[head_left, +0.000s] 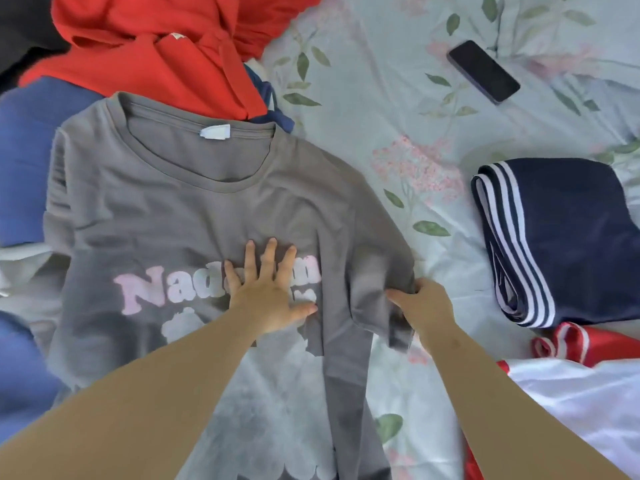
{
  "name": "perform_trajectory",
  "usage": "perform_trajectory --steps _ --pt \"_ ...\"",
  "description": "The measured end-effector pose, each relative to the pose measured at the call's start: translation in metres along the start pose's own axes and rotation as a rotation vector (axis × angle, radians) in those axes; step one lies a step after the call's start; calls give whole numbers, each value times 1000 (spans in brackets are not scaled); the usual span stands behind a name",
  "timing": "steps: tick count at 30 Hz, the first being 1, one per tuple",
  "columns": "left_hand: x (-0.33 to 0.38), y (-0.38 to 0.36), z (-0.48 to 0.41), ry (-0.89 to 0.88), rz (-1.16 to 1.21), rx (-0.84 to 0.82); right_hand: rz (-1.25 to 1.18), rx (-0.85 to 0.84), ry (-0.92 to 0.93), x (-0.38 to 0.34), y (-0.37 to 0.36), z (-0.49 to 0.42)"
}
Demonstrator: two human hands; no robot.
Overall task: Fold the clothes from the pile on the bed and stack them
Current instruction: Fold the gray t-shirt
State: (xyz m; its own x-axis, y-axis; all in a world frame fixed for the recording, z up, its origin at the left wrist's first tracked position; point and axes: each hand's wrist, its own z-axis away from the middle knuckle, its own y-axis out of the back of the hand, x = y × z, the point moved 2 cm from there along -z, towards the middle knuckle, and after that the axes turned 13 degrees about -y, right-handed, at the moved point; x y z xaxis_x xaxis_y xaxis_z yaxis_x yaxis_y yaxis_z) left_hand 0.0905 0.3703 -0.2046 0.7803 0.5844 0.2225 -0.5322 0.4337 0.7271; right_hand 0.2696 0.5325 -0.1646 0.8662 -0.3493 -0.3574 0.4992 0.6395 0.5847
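Floral bed [363, 98]: one navy garment [561, 237] lies folded at its right edge. Grey shirt [173, 209] mid-bed, left hand [268, 296] flat on it, right hand [424, 306] pinching its sleeve; red pile [156, 46] still waits.

The bed [363, 64] fills the view. It is covered by a pale blue-green sheet [443, 265] printed with green leaves and pink flower clusters. The sheet lies in shallow wrinkles. Lighting is soft and even. A dark smartphone [483, 71] lies flat, far right.
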Motion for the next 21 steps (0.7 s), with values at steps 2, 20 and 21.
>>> perform_trajectory --steps 2,20,21 --pt "-1 1 -3 19 -4 -65 -262 -66 20 -11 12 -2" --pt "-1 3 -4 34 2 -142 -245 -6 581 -76 34 16" --pt "-3 1 -2 5 20 -103 -89 -42 642 -73 16 20"
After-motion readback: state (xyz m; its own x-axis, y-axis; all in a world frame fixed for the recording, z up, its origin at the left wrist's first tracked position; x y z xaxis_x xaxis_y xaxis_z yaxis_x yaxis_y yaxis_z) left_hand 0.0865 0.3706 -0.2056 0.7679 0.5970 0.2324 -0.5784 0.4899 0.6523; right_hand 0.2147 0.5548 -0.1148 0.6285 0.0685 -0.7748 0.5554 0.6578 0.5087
